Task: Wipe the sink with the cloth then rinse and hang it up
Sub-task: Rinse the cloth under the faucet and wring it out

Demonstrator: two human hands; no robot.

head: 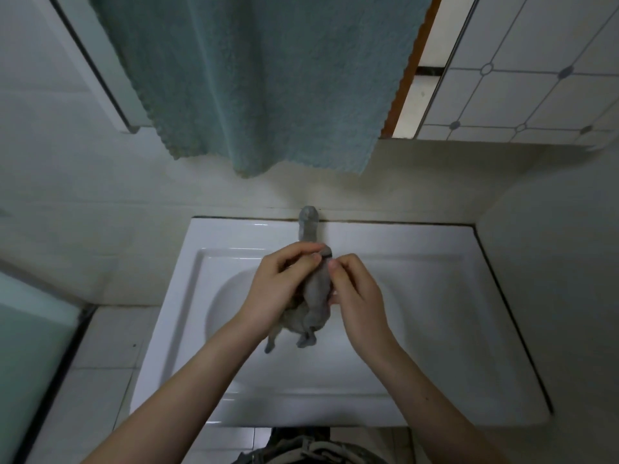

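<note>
Two bare hands, the left hand (279, 289) and right hand (356, 293), both grip a bunched grey cloth (315, 303) between them, above the white sink (435, 296), just below the tap (308, 226).

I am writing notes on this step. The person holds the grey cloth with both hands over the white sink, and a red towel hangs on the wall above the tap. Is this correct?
Not quite. The towel is blue-green, not red, as the head view shows. The rest holds: the left hand and right hand both hold the grey cloth over the white sink, and the towel hangs above the tap.
</note>
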